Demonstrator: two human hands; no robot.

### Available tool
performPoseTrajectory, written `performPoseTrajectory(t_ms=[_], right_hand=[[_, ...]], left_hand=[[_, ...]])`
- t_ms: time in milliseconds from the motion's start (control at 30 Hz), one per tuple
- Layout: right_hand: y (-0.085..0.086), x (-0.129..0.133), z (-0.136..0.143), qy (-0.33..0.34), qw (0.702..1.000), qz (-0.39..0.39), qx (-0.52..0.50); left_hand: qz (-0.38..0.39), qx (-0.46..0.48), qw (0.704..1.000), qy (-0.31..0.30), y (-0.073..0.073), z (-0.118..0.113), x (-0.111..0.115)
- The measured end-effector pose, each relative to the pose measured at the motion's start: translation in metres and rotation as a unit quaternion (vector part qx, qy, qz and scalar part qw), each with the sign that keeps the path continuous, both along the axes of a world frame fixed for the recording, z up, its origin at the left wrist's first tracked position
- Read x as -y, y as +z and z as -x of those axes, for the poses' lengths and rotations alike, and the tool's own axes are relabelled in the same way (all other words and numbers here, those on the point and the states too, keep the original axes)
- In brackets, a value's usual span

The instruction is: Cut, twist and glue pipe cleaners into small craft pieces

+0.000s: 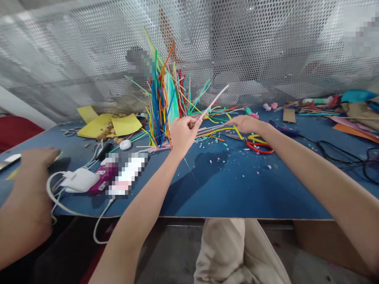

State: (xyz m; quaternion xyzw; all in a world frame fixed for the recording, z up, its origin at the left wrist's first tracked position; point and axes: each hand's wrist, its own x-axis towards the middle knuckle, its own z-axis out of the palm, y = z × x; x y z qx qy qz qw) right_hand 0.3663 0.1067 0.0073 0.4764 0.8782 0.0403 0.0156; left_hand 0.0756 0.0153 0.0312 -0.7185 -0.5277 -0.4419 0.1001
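- Blue table (225,193): spans the full view, near edge just above the person's knees.
- Metal screen (251,47): perforated, standing behind the table.
- Stem bundle (170,94): multicoloured, upright, left of centre before the screen; several stems splay outward.
- Yellow sheets (127,125): left of the bundle, brown lumps (108,130) on and beside them.
- Left hand (182,134): in front of the bundle's lower right side, thumb and fingers pinching the pink stem.
- Right hand (244,124): right of centre, palm down, fingers reaching the right ends of the loose stems; whether it grips or merely touches them cannot be determined.
- Co-worker's hand (38,156): far left, blurred; grip cannot be told.
- Power strip (102,177): purple, left side, white charger (79,180) at its left end.
- Phone (127,175): right of the strip, display pixelated, white cable at its near end.
- Scissors (250,143): lying near the right hand, blades to the left, handles red and yellow.
- Loose stems (211,128): in a flat row between both hands.
- Pink stem (216,98): in the left hand, slanting up to the right, upper end free.
- White case (125,144): beyond the phone.
- Clippings (219,159): tiny, mostly pink and green, scattered around and below the scissors.
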Motion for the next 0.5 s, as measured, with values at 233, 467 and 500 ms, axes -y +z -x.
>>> performPoseTrajectory(t_ms=[233, 467, 500], right_hand=[[0.018, 0.026, 0.034, 0.096, 0.956, 0.065, -0.270], [0.022, 0.030, 0.046, 0.088, 0.902, 0.001, -0.422], [0.021, 0.031, 0.048, 0.091, 0.896, 0.000, -0.434]], left_hand=[[-0.002, -0.011, 1.000, -0.002, 0.000, -0.005, 0.004], [0.007, -0.017, 1.000, -0.011, -0.001, -0.006, 0.002], [0.009, -0.018, 1.000, -0.010, -0.001, -0.006, 0.002]])
